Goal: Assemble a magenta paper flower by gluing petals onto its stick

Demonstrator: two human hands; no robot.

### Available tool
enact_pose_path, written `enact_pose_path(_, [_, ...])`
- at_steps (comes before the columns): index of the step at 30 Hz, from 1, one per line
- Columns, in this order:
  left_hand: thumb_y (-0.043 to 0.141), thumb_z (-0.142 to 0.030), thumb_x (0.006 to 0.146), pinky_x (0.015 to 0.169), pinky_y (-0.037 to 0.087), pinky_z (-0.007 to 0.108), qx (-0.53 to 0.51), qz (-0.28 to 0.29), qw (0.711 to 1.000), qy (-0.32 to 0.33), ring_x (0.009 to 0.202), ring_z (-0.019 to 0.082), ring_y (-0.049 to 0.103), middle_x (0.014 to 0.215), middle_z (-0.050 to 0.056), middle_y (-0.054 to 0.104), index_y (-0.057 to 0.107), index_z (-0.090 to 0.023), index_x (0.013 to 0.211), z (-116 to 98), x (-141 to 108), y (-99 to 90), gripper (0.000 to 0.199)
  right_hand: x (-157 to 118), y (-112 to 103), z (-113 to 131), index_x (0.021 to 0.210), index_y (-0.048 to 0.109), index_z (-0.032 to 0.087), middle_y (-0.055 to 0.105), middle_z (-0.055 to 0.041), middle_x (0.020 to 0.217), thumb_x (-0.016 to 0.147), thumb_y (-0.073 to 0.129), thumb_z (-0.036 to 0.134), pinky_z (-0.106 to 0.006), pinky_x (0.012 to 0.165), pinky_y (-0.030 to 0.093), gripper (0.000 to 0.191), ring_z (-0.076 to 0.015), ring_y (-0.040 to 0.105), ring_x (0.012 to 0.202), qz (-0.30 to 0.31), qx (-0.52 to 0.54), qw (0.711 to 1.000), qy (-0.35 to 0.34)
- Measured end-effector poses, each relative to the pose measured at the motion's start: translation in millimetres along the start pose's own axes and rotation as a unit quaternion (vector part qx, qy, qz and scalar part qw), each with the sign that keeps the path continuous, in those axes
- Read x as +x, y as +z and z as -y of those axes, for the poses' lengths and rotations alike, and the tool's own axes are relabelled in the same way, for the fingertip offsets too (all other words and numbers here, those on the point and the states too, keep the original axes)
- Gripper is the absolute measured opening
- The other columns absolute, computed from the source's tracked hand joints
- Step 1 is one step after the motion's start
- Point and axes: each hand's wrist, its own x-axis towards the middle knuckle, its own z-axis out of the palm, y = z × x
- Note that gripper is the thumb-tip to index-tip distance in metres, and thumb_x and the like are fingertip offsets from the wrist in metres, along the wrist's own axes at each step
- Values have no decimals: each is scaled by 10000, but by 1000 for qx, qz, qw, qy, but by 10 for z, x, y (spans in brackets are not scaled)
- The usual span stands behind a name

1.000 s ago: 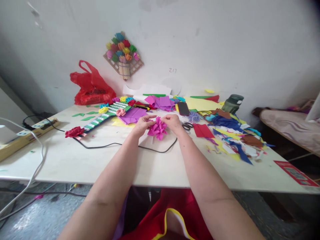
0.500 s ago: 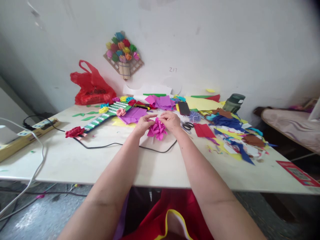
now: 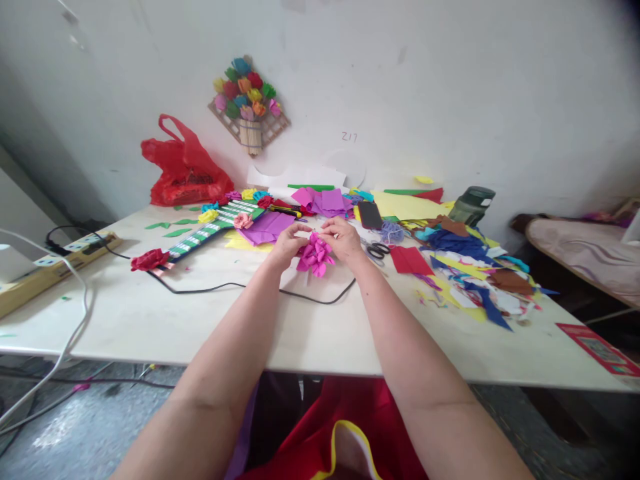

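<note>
In the head view, the flower (image 3: pixel 316 259) is between both hands over the middle of the counter (image 3: pixel 320 343). The right hand's (image 3: pixel 343 239) fingers pinch its top petals; the left hand's (image 3: pixel 291 245) fingers curve at its left side, and whether they grip cannot be told. Holding from both sides probably steadies it. Bare surface runs to the near edge, crossed by a cable (image 3: pixel 323 301); scissors (image 3: pixel 379 251) and scraps (image 3: pixel 493 283) limit room rightward, purple paper (image 3: pixel 265 229) leftward.

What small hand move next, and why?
I'd probably tease open the top of the magenta paper flower with the right hand: that hand is at the top, which looks bunched, while the left hand is at the flower's side.
</note>
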Motion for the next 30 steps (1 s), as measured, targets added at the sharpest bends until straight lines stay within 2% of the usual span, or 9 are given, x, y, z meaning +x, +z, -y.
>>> enact_pose_path(4, [624,-186,527,420,335,190,-11,6,1000,-17,383,75,422,464,-71,490,552,-182,810,5,12,-4,292,17,10,-18,615,662,198,661,-34,910,731,654,202,-282,755,457,117,-156,604,847,8,40,999,9])
enact_pose_path(11, [658,-197,521,406,311,181,-21,8,1000,-2,362,67,399,449,-86,470,530,-193,801,8,19,-8,308,18,5,-6,615,638,196,663,-40,929,725,649,192,-280,777,459,111,-154,603,882,15,86,996,-6])
enact_pose_path(17, [644,-211,529,401,317,202,-9,6,1000,-27,383,80,428,487,-49,505,534,-180,708,1,27,-11,213,19,-20,19,591,617,193,656,-28,748,732,634,201,-294,773,450,142,-160,589,782,34,81,996,-25])
enact_pose_path(25, [632,-323,591,406,301,237,-7,7,999,-43,414,98,438,491,-15,494,559,-161,598,34,41,-16,178,11,-12,29,672,684,189,690,-16,730,738,646,227,-276,703,433,85,-155,581,713,39,60,997,34])
enact_pose_path(30, [689,-303,571,423,302,232,3,43,998,-50,412,85,430,479,-19,490,557,-151,588,-9,-12,-9,202,4,-8,38,687,699,177,696,-11,721,732,651,227,-256,677,429,82,-145,592,703,43,71,995,62])
